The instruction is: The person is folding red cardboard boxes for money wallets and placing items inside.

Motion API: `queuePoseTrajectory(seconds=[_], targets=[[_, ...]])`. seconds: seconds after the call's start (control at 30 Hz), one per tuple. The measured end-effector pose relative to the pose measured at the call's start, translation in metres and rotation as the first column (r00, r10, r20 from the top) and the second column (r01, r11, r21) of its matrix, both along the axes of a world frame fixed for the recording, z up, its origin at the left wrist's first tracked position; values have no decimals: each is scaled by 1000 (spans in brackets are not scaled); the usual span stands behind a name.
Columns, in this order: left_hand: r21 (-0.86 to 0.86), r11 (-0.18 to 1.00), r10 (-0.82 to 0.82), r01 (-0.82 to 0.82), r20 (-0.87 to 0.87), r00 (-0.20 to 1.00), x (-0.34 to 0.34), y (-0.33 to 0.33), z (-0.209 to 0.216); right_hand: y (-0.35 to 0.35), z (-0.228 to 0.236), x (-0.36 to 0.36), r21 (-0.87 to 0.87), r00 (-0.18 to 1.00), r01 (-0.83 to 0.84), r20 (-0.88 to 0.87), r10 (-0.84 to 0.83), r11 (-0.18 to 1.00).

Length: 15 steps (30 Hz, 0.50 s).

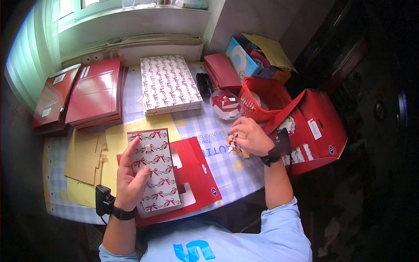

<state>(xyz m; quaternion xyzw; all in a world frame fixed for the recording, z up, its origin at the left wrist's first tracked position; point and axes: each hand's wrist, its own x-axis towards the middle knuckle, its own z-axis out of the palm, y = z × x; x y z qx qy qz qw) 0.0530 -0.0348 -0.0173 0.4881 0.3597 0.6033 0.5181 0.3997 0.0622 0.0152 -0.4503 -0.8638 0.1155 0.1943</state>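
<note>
My left hand (pixel 132 183) lies on a white card panel (pixel 162 185) printed with wreaths and red bows, fingers stretched and thumb apart. A small white square (pixel 148 148) sits on the panel near my fingertips. Beneath it is a flat red cardboard piece (pixel 201 181) with white-edged cut-outs and a hang slot. On the right, my right hand (pixel 252 139) is closed over a little heap of small white, red and tan pieces (pixel 232 147). What its fingertips pinch is too small to make out.
Stacks of red folded card (pixel 94 98) stand at the left, and patterned panels (pixel 168 83) at the back. A clear bowl of scraps (pixel 225 102), a red basket (pixel 246 98), a blue box (pixel 244 59) and a red carton (pixel 325 131) crowd the right. Tan card sheets (pixel 83 157) lie left.
</note>
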Motion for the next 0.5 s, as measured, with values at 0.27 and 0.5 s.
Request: queuePoseTrajectory(seconds=[0.27,0.5], targets=[[3,1000,-1,1,47,999,-1,-1,1,1,5,-1,-204,976,130,-145,-161,970],[19,1000,10,-10,22,1000,0,-2,1,26,5,-9,121,961,260,-130,-245,958]])
